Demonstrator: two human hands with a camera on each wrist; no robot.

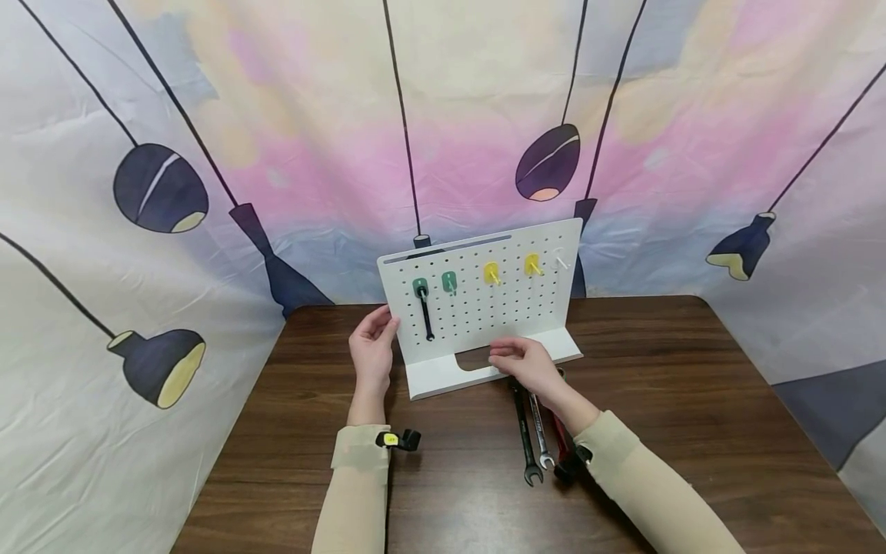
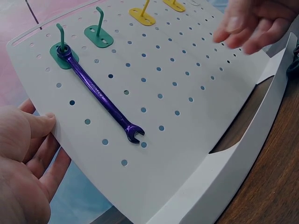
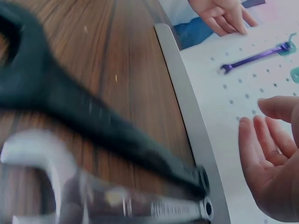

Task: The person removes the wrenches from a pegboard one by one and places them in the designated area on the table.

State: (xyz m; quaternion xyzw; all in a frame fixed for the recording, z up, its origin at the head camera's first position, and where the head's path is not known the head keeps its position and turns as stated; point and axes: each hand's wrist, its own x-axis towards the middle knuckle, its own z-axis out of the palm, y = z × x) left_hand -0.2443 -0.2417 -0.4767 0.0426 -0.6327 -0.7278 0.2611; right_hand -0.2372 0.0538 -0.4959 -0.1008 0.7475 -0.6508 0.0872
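A white pegboard (image 1: 465,323) stands on the table. My left hand (image 1: 371,350) pinches its left edge, thumb on the front and fingers behind, as the left wrist view shows. A purple combination wrench (image 2: 100,95) hangs by its ring end from the leftmost green hook (image 2: 60,39). In front of the board's lower part, my right hand (image 1: 527,362) holds nothing, its fingers loosely bent. Below that hand lie a black wrench (image 1: 524,431), a silver wrench (image 1: 539,427) and a red-handled tool (image 1: 561,435), the last partly covered by the right forearm.
Along the board's upper part are another green hook (image 1: 449,282), two yellow hooks (image 1: 492,273) and a pale hook (image 1: 561,261) at the right. The base has a cut-out at its middle. Behind the brown wooden table (image 1: 332,462) hangs a printed cloth (image 1: 311,154).
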